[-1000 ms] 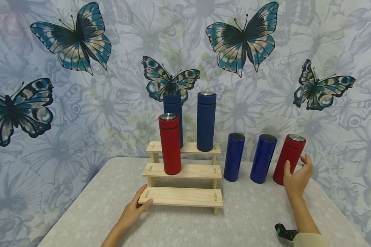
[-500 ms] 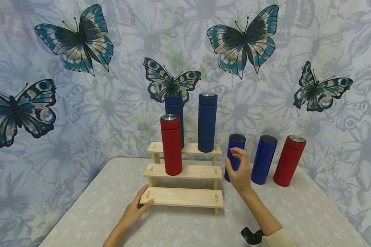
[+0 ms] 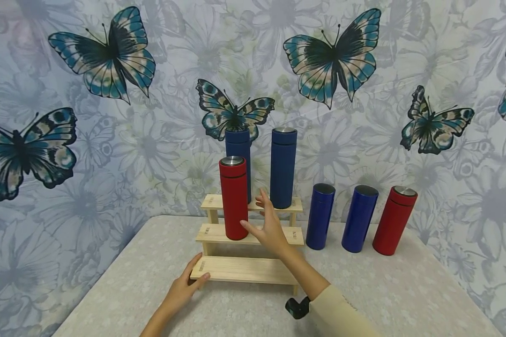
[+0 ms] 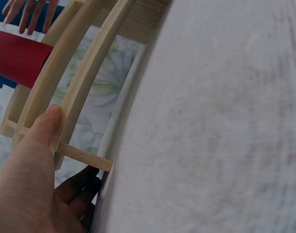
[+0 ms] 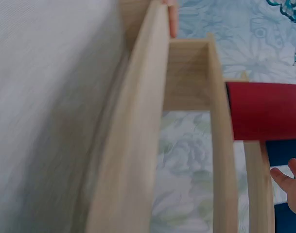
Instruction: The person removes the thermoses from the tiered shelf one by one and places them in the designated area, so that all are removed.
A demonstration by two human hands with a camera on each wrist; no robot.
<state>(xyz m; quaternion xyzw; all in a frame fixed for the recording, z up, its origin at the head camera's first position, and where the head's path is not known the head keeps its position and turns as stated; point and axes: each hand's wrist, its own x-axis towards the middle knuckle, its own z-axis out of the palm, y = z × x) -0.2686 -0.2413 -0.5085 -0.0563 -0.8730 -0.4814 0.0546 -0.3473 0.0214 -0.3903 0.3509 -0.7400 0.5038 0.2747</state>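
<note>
My left hand [image 3: 180,289] grips the left end of the bottom step of a three-step wooden display stand [image 3: 244,270]. In the left wrist view its thumb [image 4: 48,125] presses the step's edge, with fingers curled by the leg. My right hand [image 3: 271,231], holding nothing, reaches over the middle step beside a red thermos [image 3: 233,201] standing there. Its thumb is close to the thermos; whether they touch I cannot tell. Two dark blue thermoses stand on the top step: one at the right [image 3: 283,168], the other [image 3: 238,142] partly hidden behind the red one.
On the table [image 3: 426,290], right of the stand, are two shiny blue thermoses, one nearer [image 3: 320,217] and one farther right [image 3: 360,220], then a second red thermos [image 3: 395,222]. A butterfly-patterned backdrop [image 3: 152,154] rises behind. A black device [image 3: 298,308] sits at my right wrist.
My right hand has left the red thermos at the far right and swept left, past the shiny blue ones, to the stand's red thermos. My left hand keeps its grip on the stand.
</note>
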